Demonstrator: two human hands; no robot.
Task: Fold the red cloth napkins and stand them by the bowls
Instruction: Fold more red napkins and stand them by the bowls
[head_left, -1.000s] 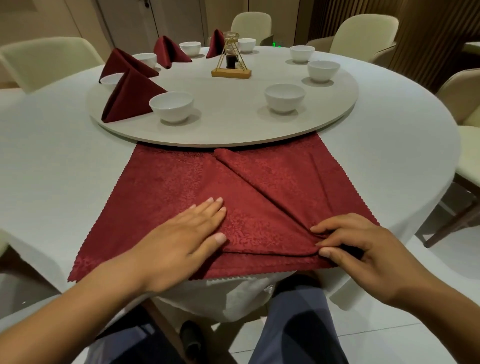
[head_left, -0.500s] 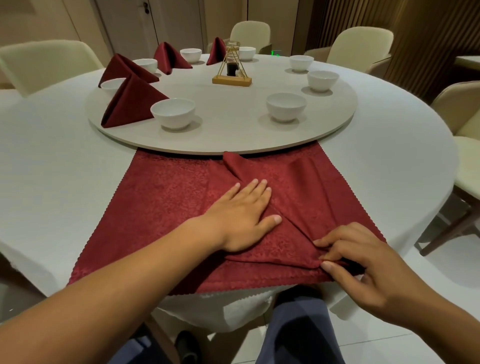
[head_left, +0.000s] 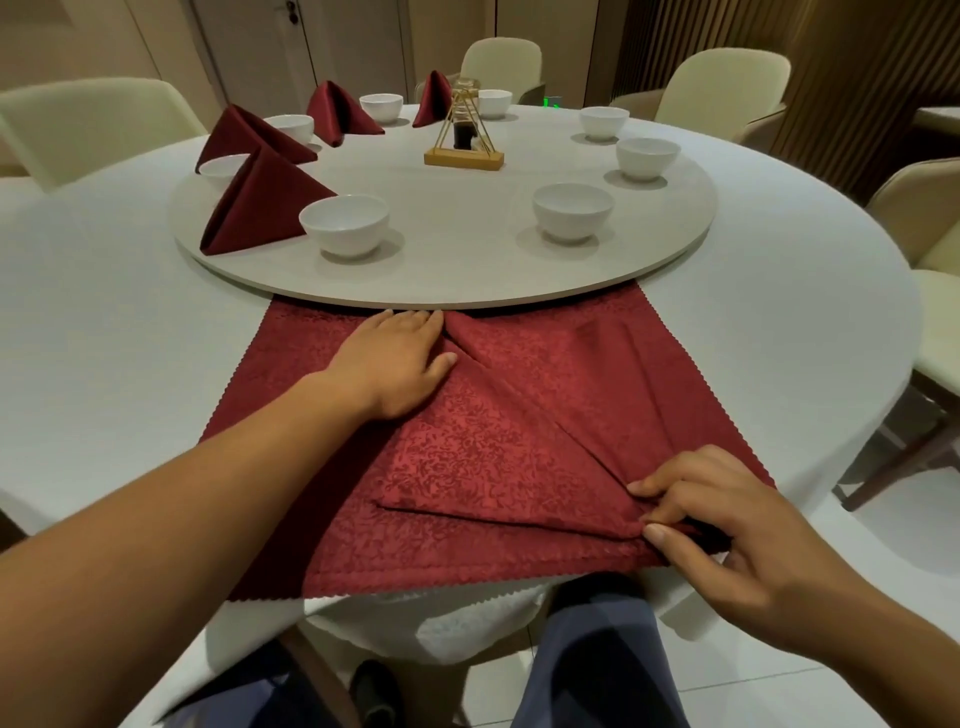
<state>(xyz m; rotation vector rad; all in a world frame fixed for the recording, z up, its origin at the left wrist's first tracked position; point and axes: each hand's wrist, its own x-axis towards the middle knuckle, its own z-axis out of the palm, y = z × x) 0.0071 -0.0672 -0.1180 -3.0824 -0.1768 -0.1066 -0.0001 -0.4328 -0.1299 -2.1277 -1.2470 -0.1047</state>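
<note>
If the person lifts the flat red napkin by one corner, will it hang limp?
Probably limp: the napkin bunches into soft folds where the right hand pinches it. It likely keeps creases, though, since the folded napkins stand upright beside the bowls. It seems light; the left hand alone presses it flat.

Red napkin (head_left: 498, 447) lies flat — half-folded — before white bowls (head_left: 344, 224) (four folded napkins (head_left: 260, 205) stand).

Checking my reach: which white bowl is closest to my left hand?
The front-left bowl, beside a standing folded napkin; the other near bowl has no napkin.
</note>
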